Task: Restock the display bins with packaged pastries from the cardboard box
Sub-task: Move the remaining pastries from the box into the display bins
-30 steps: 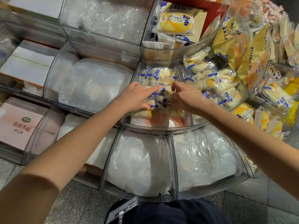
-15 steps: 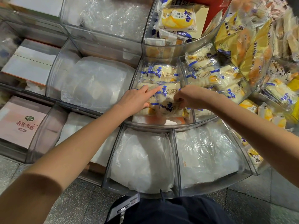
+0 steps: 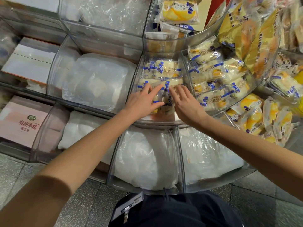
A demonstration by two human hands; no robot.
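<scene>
A clear plastic display bin (image 3: 136, 82) in the middle row holds pale packaged pastries (image 3: 162, 69) with blue print. My left hand (image 3: 144, 100) lies on the front packets with fingers spread and straight. My right hand (image 3: 185, 104) rests beside it, fingers also extended over a packet (image 3: 165, 102) between the two hands. Neither hand grips anything. The cardboard box is out of view.
The bin to the right (image 3: 249, 89) is piled with the same pastries (image 3: 216, 76). Yellow-printed packets (image 3: 178, 12) fill the upper bin and the right side. Lower bins (image 3: 176, 161) hold white plastic bags (image 3: 144, 161). Flat boxes (image 3: 21, 122) sit at the left.
My right hand has uncurled from a packet and now lies flat with fingers spread. My left hand stays on the packets. The view has shifted slightly.
</scene>
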